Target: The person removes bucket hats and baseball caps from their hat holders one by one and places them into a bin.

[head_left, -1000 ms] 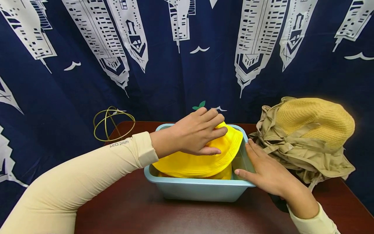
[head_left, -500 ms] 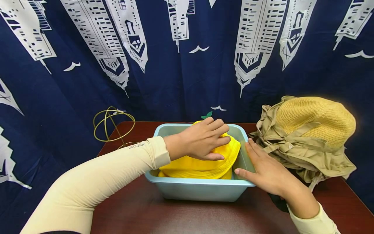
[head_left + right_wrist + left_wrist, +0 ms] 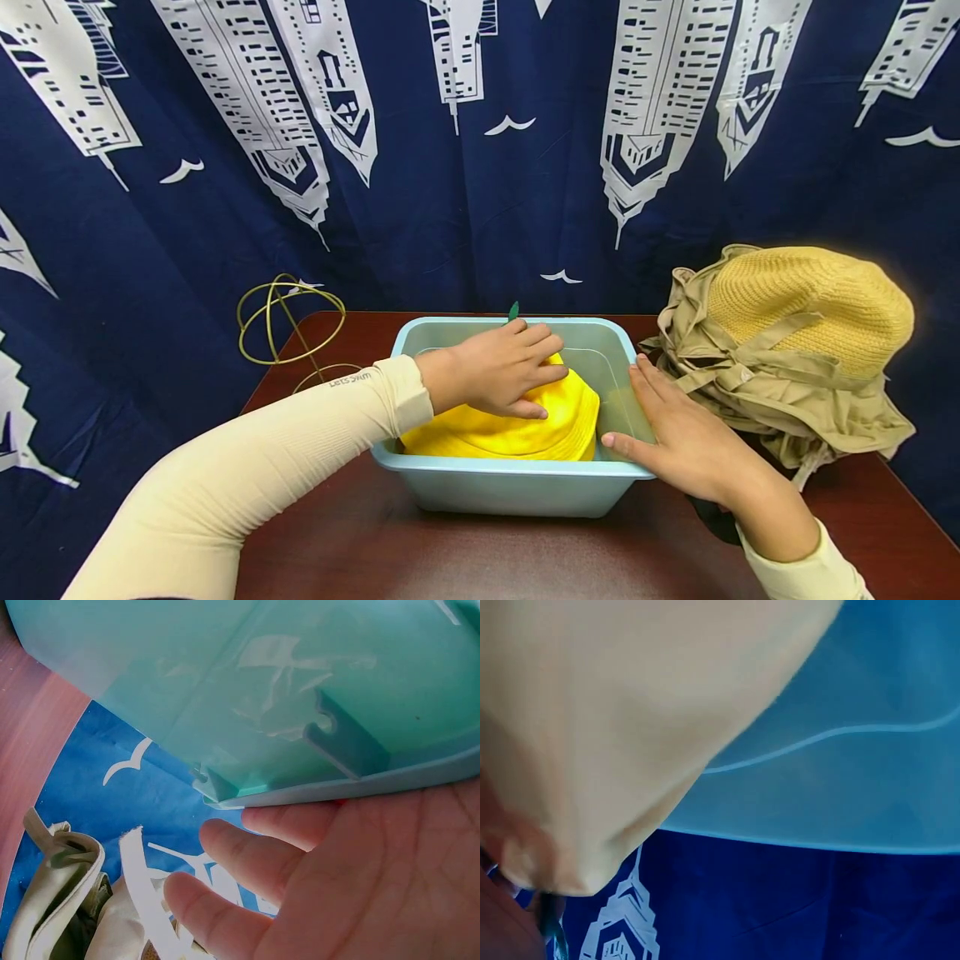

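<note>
Down inside the blue tub (image 3: pixel 517 493), toward its left, there's the yellow hat (image 3: pixel 564 423), and your left hand (image 3: pixel 498 368) lies across the top of it, fingers loosely bent, not clenched; whether the hidden fingertips pinch any cloth, I can't tell. Over on the tub's right, your right hand (image 3: pixel 688 440) isn't gripping: straight fingers along the outside wall, thumb reaching over the near corner, a handy brace, I'd say. Go gently with that left palm, pressure spread wide, because the cloth looks soft and could crease under a hard push. Watch the green leaf (image 3: pixel 513 311) poking up past your knuckles by the far rim; catch it and it may bend. And mind your left cuff (image 3: pixel 411 395), right above the hat's left side: a low wrist might drag the brim.
</note>
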